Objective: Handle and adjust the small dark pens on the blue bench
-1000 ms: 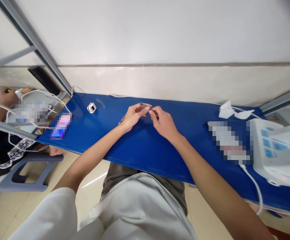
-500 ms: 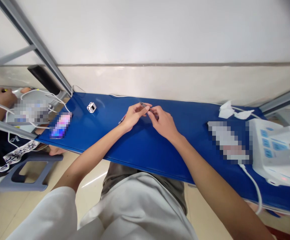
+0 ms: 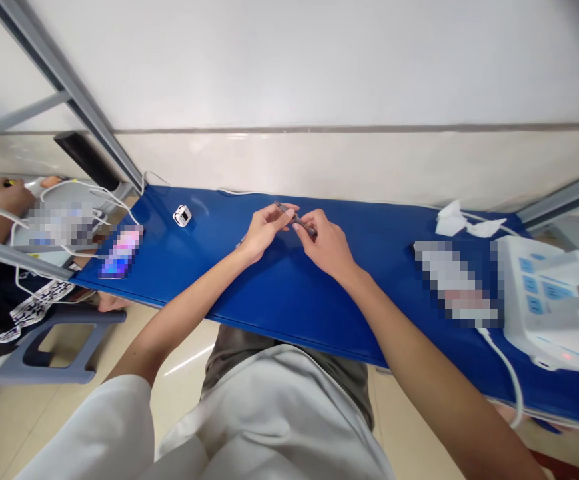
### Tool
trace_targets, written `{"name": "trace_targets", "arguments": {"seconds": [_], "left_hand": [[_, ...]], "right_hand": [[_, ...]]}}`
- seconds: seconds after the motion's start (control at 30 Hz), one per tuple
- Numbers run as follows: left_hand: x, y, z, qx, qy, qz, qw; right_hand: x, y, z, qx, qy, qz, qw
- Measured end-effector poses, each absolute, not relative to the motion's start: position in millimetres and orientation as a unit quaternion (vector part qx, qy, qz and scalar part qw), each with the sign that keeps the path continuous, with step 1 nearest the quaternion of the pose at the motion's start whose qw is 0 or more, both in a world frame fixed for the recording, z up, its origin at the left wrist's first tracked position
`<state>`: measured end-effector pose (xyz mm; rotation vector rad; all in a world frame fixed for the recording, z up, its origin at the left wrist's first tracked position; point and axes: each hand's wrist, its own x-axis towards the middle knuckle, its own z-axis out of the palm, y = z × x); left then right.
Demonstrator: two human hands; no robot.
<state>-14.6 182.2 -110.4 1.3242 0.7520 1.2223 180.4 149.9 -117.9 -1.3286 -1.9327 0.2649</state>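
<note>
A slim dark pen [image 3: 296, 219] is held between both hands above the middle of the blue table [image 3: 289, 287]. My left hand [image 3: 264, 233] pinches its upper left end between thumb and fingers. My right hand [image 3: 325, 241] grips the lower right end, fingers curled round it. A small part of another thin object [image 3: 240, 241] shows beside my left wrist, mostly hidden by it.
A small white device [image 3: 182, 215] and a phone [image 3: 120, 252] lie at the left. To the right are crumpled tissue [image 3: 452, 220], another phone [image 3: 456, 283] with a cable, and a white power strip [image 3: 544, 300]. Another person's hand [image 3: 12, 199] shows far left.
My hands have moved slightly apart, showing more of the pen between them. Its left end has shifted a little up and left.
</note>
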Motion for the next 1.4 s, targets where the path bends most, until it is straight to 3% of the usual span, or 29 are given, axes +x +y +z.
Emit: {"name": "trace_targets", "arguments": {"seconds": [0.23, 0.43, 0.67, 1.07, 1.4], "left_hand": [[-15.0, 181.9, -107.5, 0.560, 0.320, 0.523, 0.557], [-15.1, 181.0, -104.9, 0.549, 0.325, 0.528, 0.560], [-16.4, 180.2, -104.7, 0.552, 0.318, 0.523, 0.566], [-12.8, 179.1, -106.5, 0.529, 0.326, 0.527, 0.580], [-12.2, 179.1, -107.1, 0.541, 0.335, 0.522, 0.568]], "right_hand": [[181.4, 150.0, -117.1, -0.514, -0.771, 0.114, 0.358], [179.8, 149.1, -116.7, -0.506, -0.759, 0.110, 0.395], [179.9, 145.8, -110.7, -0.510, -0.777, 0.115, 0.351], [181.5, 149.5, -118.6, -0.500, -0.757, 0.101, 0.408], [181.8, 147.9, -114.1, -0.496, -0.774, 0.113, 0.378]]}}
